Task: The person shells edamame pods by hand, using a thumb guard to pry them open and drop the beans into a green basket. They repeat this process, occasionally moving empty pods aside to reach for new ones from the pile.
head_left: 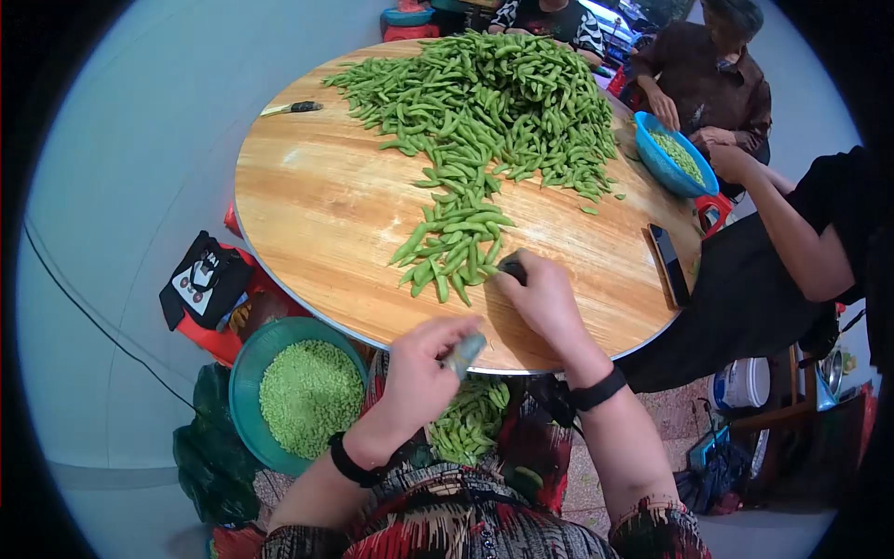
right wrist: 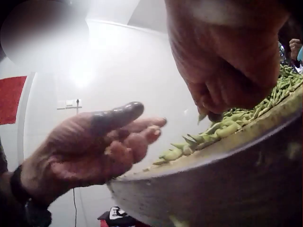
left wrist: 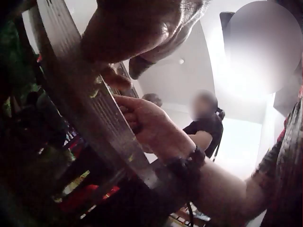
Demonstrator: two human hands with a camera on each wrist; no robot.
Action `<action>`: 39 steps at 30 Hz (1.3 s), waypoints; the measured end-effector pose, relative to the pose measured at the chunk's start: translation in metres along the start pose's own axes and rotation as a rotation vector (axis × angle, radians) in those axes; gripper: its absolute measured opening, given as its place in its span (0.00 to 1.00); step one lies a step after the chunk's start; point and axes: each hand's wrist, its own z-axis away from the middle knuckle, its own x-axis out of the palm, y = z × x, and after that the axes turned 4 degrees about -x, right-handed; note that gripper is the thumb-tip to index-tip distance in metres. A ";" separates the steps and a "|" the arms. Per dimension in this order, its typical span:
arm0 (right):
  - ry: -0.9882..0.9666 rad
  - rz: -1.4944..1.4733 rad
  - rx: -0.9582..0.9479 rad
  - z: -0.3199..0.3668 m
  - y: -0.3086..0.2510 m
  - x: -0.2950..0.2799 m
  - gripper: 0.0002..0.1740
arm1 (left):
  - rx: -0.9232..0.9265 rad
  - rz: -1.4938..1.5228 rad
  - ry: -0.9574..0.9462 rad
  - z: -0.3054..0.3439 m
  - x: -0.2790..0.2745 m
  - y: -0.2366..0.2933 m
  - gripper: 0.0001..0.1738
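My left hand (head_left: 416, 374) is over the near edge of the round wooden table, a grey-green cover on its thumb. In the right wrist view that left hand (right wrist: 102, 146) has loosely bent fingers with nothing between them. My right hand (head_left: 545, 296) is at the near end of the heap of green soybean pods (head_left: 456, 238), a dark cover on its thumb. Its fingers pinch a pod (right wrist: 202, 115), whose tip shows below them. Beneath the table edge, more pods (head_left: 466, 424) lie at my lap.
A green basin (head_left: 247, 438) of shelled beans stands at lower left beside a red stool (head_left: 209, 337). On the table (head_left: 317, 205) lie a phone (head_left: 669, 265) and a black-handled tool (head_left: 296, 108). Other people sit at the far right by a blue bowl (head_left: 666, 166) of beans.
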 end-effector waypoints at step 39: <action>-0.433 -1.454 0.527 0.073 -0.059 -0.009 0.11 | -0.175 0.432 0.014 0.000 -0.013 0.004 0.03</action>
